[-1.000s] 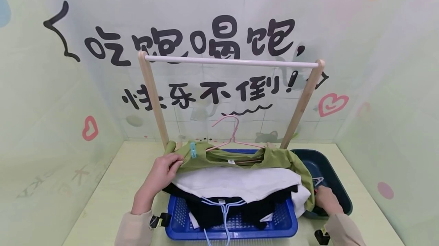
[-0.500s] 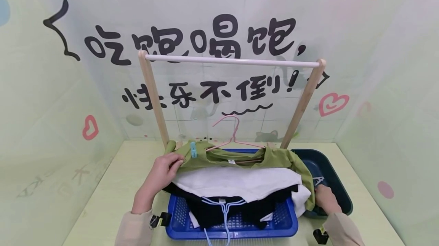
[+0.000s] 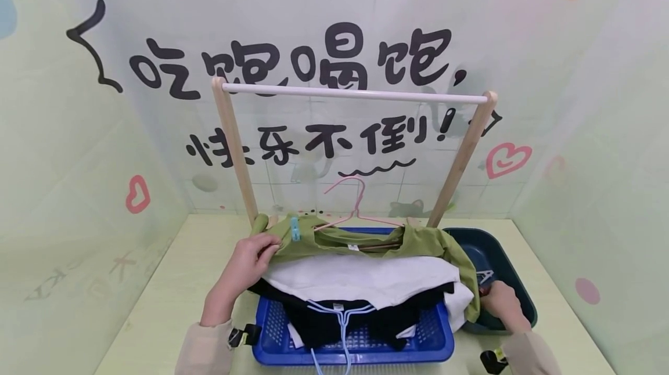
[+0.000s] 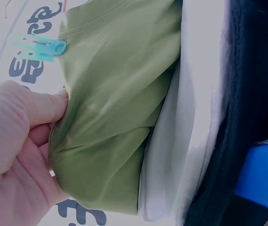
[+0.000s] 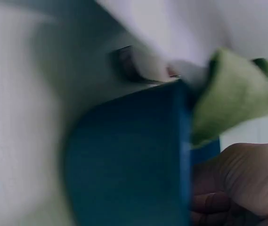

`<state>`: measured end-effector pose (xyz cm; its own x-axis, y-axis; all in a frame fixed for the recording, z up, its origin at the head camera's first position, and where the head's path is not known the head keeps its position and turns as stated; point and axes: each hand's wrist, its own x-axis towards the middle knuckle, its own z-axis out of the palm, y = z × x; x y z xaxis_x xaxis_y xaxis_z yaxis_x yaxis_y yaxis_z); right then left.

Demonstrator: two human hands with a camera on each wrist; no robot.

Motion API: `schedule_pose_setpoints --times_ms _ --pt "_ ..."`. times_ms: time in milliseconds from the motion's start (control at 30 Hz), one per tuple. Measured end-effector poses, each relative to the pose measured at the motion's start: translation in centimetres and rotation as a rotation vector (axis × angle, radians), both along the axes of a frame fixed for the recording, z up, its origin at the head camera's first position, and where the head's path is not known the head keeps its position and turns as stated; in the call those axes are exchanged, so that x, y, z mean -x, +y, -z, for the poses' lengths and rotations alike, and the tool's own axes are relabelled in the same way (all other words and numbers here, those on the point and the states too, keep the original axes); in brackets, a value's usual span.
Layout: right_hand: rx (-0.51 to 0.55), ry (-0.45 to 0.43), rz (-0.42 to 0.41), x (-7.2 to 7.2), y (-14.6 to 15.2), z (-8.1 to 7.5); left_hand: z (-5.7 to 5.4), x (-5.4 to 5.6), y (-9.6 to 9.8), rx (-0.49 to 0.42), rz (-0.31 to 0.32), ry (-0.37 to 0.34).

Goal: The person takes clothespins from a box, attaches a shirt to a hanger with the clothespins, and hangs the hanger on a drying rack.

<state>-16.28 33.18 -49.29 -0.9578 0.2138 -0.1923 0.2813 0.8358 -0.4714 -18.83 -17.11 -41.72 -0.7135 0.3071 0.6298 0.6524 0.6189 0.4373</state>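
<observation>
A green shirt (image 3: 428,241) on a pink hanger (image 3: 358,201) lies over the blue basket (image 3: 355,357). My left hand (image 3: 253,262) pinches its shoulder between thumb and fingers, beside a light-blue clothespin (image 4: 46,47) clipped to the fabric. My right hand (image 3: 503,304) reaches into the dark green basin (image 3: 522,282), fingers curled behind the wall in the right wrist view. A small dark red piece (image 3: 485,290) shows at its fingertips; whether they hold it, I cannot tell. A pale clothespin (image 3: 485,276) lies just beyond.
Beneath the green shirt lie a white garment (image 3: 360,276) and a black one (image 3: 313,323). Light-blue hangers (image 3: 343,328) stick out over the basket's front. Behind stands a wooden rack with a white bar (image 3: 355,93). A printed wall closes the back.
My right hand has shifted slightly to the right within the basin, and the dark red piece shows more at its fingertips. My left hand keeps its hold on the shirt.
</observation>
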Motion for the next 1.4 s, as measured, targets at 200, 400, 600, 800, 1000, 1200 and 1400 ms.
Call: schedule_pose_setpoints --times_ms 200,400,600,800,1000,1200,1400 --pt "0.013 0.145 -0.047 0.0 0.4 -2.2 0.1 0.0 -0.1 0.006 0.000 0.015" --pt "0.055 0.378 -0.060 -0.3 -0.3 -4.9 0.1 0.0 0.0 0.003 0.001 0.008" --pt "0.125 0.683 -0.095 0.3 -2.6 -7.9 0.1 0.0 0.0 -0.004 0.001 -0.021" --pt "0.411 0.848 -0.192 1.6 -5.5 -10.2 0.0 -0.1 0.0 -0.011 0.003 -0.033" --pt "0.698 0.905 -0.367 3.6 -7.7 -10.5 0.1 -0.2 0.0 -0.013 0.011 -0.028" --pt "0.723 0.843 -0.492 5.2 -8.9 -10.4 0.1 -0.3 -0.2 -0.016 0.017 -0.034" --pt "0.662 0.754 -0.500 5.8 -9.0 -10.2 0.0 -0.3 -0.2 -0.022 0.020 -0.055"
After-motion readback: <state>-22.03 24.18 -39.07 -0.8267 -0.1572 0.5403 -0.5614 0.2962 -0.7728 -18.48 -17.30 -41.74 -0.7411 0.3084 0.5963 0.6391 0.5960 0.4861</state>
